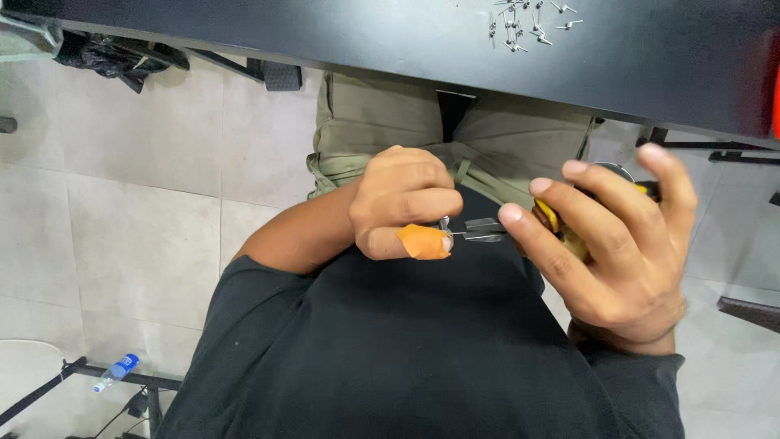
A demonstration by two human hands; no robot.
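Pinched between taped thumb and fingers of left hand (404,213): thin metal pin (465,235), tip inside pliers (487,230), gripped by right hand (626,244) over lap. Judged mid-job: one in hand, small heap of pins (524,24) waiting on black table (650,65).

Black bench (366,36) across the top edge, a scatter of small metal pins (524,23) lying on it. Pale tiled floor (122,211) below. Blue-capped plastic bottle (115,372) lying by a black metal frame (97,378). Crumpled black bag (114,55) under the bench.
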